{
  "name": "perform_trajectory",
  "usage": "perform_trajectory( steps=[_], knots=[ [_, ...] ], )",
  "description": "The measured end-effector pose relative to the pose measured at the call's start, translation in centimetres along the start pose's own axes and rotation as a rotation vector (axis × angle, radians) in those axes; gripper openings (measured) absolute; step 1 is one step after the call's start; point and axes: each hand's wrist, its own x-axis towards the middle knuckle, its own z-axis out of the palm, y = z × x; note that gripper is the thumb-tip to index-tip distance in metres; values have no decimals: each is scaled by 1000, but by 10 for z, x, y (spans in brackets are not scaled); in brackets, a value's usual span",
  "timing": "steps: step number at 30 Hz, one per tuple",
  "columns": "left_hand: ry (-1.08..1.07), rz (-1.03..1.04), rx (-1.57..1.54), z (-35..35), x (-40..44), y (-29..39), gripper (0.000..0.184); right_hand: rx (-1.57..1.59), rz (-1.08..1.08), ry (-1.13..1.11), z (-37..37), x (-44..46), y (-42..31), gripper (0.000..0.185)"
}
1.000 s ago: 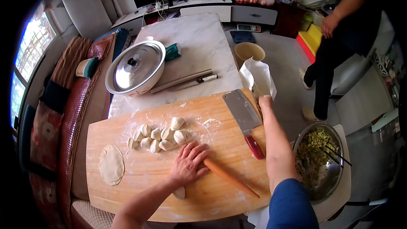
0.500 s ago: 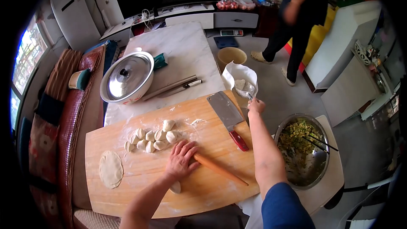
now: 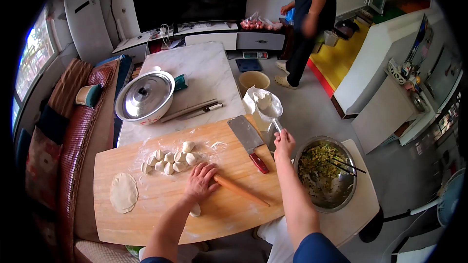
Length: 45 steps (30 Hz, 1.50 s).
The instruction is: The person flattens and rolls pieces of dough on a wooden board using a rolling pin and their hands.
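My right hand [image 3: 284, 142] grips the handle of a round metal scoop [image 3: 276, 112], which has white flour in it. The scoop is over the mouth of a white flour bag [image 3: 249, 104] beyond the board's right edge. Fingers spread, my left hand [image 3: 201, 181] lies on the wooden board [image 3: 161, 214], touching the near end of an orange-brown rolling pin [image 3: 241, 191]. Several dough pieces [image 3: 168, 158] sit just past that hand, and another dough piece [image 3: 195, 210] is partly hidden by the wrist. At the left lie flat dough wrappers [image 3: 124, 193].
A cleaver [image 3: 246, 134] with a red handle lies near the board's right edge. Right of it stands a metal bowl of chopped filling [image 3: 324, 165] with chopsticks. On the marble table are a lidded basin [image 3: 145, 97] and a long knife [image 3: 200, 112]. Another person [image 3: 314, 19] stands behind.
My right hand has raised the scoop, tilting it up with flour at the bag's mouth. The other person has moved left toward the cabinet and reaches to the blue bottle. My left hand stays put.
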Motion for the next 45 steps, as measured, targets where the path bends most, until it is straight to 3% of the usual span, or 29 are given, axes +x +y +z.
perform_trajectory(
  steps=[6,11,15,16,19,20,23,27,30,31,32,33,34,35,37,39,40,43,45],
  knots=[
    [38,9,-1,0,-5,1,60,4,4,-162,-47,-124,-33,18],
    [28,21,-55,0,-6,-4,63,-63,108,-263,-44,-144,16,26],
    [93,-11,114,22,-3,-20,52,-153,110,-377,-51,-137,30,24],
    [177,-61,96,12,7,-13,39,-176,111,-402,-53,-136,31,24],
    [256,-177,-37,-9,49,5,31,-222,151,-401,-58,-137,37,23],
    [318,-128,19,-11,64,11,26,-233,145,-393,-57,-135,41,22],
    [155,-197,114,13,101,-4,26,-308,178,-376,-54,-126,43,23],
    [-379,-433,271,15,140,5,27,-429,119,-473,-51,-112,39,26],
    [-295,-347,378,21,146,6,22,-436,174,-385,-46,-112,34,29],
    [-288,-329,408,24,145,4,21,-523,136,-385,-46,-111,25,30],
    [-104,-269,370,32,141,-4,19,-615,112,-393,-49,-109,16,31],
    [-79,-367,172,21,139,-1,19,-710,107,-414,-52,-112,10,32],
    [105,-416,-6,25,132,-9,22,-664,19,-333,-57,-117,9,31],
    [75,-480,-21,7,126,-4,17,-622,-58,-248,-66,-126,9,31],
    [269,-271,-250,-6,92,-20,16,-638,-270,-250,-74,-149,-1,29],
    [174,-401,-503,-42,58,-5,14,-693,-570,-310,-88,-156,11,26],
    [134,-443,-586,-42,34,-9,19,-947,-681,-342,-85,-168,0,24],
    [66,-621,-721,-41,-37,-24,23,-1192,-866,-622,-71,-185,2,31],
    [174,-440,-470,-31,-87,-40,25,-1379,-901,-690,-60,-191,5,42]
  ],
)
